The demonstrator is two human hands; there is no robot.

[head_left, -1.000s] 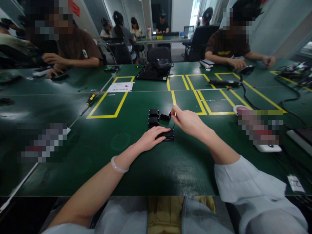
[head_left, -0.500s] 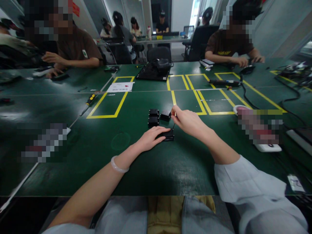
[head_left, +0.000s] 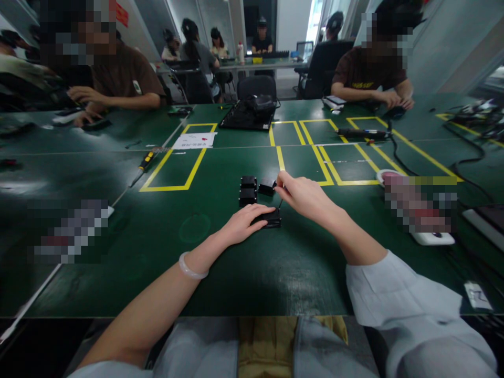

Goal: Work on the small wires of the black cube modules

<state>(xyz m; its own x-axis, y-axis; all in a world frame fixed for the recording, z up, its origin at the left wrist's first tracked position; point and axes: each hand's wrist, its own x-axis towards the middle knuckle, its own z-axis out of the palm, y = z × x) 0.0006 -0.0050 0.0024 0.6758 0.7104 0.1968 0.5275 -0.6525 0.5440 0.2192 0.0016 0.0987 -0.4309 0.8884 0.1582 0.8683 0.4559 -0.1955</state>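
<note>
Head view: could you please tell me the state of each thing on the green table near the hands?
Left hand: open, palm down.
Right hand: fingers pinched shut.
Flat black rectangular part: flat on green table, under left hand.
Thin dark tool: held in right hand, tilted, tip at the part.
Small black boxes: clustered on table, unheld.
Yellow-handled screwdriver: lying on table, unheld.

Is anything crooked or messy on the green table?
Only small things. Two little black boxes sit in a neat line, but the third box beside them is turned askew. A yellow-handled screwdriver lies loose outside the yellow-taped rectangle. Nothing looks spilled or broken.
</note>
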